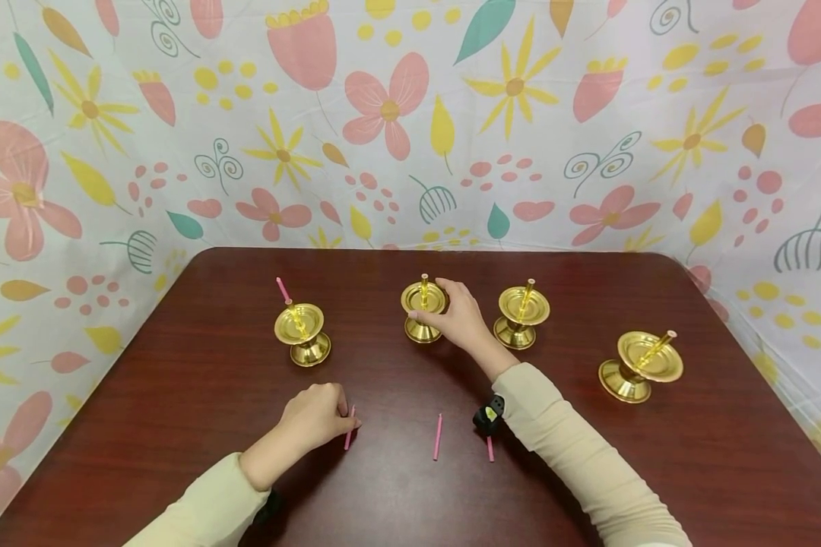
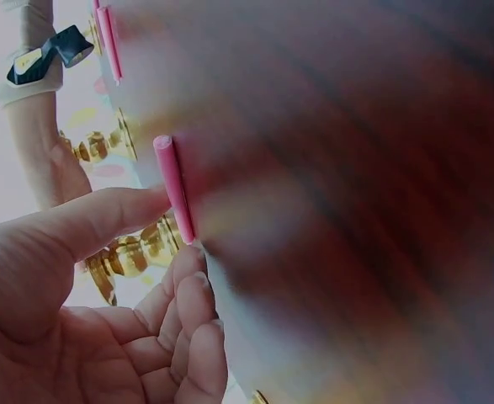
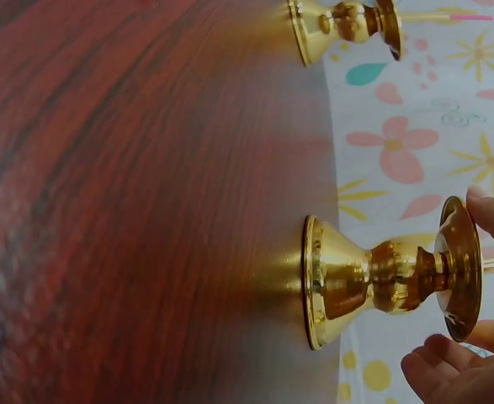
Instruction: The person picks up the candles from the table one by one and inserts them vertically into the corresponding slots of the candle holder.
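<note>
Candles (image 1: 438,437): pink. Candle holders (image 1: 310,350): shiny gold. Worktop (image 1: 404,505): dark red-brown, streaked grain. Backdrop (image 1: 383,190): white, pink/yellow/teal florals. Sleeves (image 1: 568,448): cream.

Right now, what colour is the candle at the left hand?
The candle is pink, showing best in the left wrist view.

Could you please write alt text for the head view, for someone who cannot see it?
A person's right hand holds the dish of a golden candle holder, while the left hand is at a pink candle on a dark table. Three other holders stand nearby, the leftmost bearing another pink candle; two more candles lie loose.
</note>
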`<state>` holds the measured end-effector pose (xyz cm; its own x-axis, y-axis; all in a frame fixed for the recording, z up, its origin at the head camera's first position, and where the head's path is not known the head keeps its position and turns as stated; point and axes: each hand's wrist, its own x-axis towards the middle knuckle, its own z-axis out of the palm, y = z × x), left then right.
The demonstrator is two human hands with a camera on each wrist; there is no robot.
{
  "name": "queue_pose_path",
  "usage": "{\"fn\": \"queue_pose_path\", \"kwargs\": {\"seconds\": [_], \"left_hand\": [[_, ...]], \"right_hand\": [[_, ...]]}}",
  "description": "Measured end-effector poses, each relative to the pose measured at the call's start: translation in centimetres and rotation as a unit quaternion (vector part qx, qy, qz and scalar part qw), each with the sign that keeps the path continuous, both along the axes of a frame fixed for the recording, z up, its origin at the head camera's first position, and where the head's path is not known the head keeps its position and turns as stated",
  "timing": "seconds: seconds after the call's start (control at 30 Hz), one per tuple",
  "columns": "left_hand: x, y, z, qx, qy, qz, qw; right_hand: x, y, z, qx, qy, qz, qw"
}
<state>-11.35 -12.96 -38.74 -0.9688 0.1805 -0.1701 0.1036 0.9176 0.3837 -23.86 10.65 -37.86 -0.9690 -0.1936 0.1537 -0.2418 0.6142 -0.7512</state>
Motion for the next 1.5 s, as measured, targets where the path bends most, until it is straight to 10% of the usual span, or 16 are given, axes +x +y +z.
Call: {"fn": "queue_pose_path", "kwargs": {"seconds": [1.07, 1.5], "left_hand": [[0.65, 0.47, -0.19, -0.001, 0.042, -0.076, 0.9962], [-0.02, 0.13, 0.35, 0.010, 0.076, -0.051, 0.9957]], "right_hand": [[-0.11, -0.05, 0.18, 0.016, -0.024, 0.008, 1.000], [-0.12, 0.33, -0.18, 0.022, -0.018, 0.005, 1.000]]}}
